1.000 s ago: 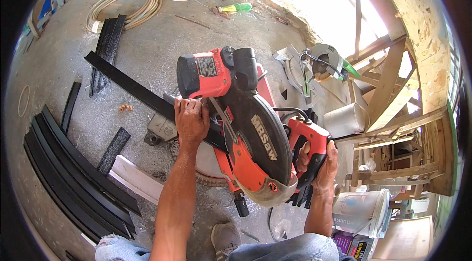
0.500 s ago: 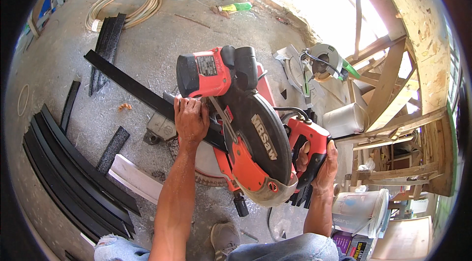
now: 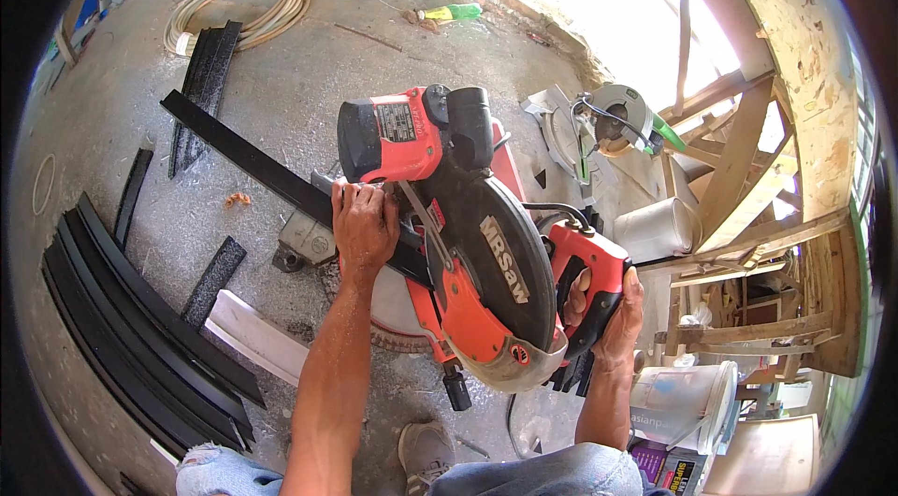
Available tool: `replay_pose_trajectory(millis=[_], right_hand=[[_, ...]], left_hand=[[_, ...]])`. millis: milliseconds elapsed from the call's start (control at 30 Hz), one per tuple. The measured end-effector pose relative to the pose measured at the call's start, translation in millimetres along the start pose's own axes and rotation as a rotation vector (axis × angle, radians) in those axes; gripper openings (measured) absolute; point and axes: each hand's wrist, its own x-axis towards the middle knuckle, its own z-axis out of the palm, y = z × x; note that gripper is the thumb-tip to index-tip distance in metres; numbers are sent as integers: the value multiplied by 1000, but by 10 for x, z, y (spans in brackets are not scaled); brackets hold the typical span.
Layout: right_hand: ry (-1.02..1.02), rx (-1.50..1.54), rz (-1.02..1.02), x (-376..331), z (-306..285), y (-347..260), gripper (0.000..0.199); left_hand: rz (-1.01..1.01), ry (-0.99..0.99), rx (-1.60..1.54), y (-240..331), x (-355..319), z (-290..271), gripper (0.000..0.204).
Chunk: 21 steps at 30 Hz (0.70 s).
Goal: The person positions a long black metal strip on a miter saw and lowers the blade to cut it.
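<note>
Two bare hands are busy at a big red and black power saw with a round black blade cover [image 3: 479, 248], which sits in the middle of the view, over a dusty grey floor [image 3: 309, 85]. The left hand [image 3: 365, 227] lies on a long, thin black strip [image 3: 248, 159], and its grip is bent over the strip and holds it; the fingertips are hidden. The strip slants from the upper left down to the saw, and its near end goes out of sight beside the blade cover. You cannot tell if the blade touches it. The right hand [image 3: 613, 314] is wrapped around the saw's looped red and black handle [image 3: 610, 273], so its grip is closed on that. Near the left hand is a grey metal block [image 3: 307, 242]. Over on the left, long black ridged strips [image 3: 140, 318] lie side by side on the floor, with a short, speckled black piece [image 3: 213, 281] and a pale, pinkish strip [image 3: 257, 335] just beside them. Farther off are a round coil of tan hose [image 3: 300, 10] and a green and yellow plastic bottle [image 3: 456, 13]. On the right, a smaller grey saw with a green handle [image 3: 622, 117] is near a white bucket [image 3: 655, 227]. A grey shoe [image 3: 427, 452] shows at the bottom, between two blue jean legs [image 3: 538, 473].
</note>
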Motion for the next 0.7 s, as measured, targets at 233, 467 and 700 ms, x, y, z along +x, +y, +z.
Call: replay_pose_trajectory(millis=[233, 467, 700], right_hand=[[-15, -7, -11, 11, -22, 16, 66], [7, -26, 10, 5, -47, 10, 68], [3, -31, 25, 12, -74, 10, 67]], left_hand=[[-5, -8, -3, -3, 2, -9, 22], [1, -11, 5, 5, 7, -2, 22], [18, 26, 24, 24, 13, -6, 21]])
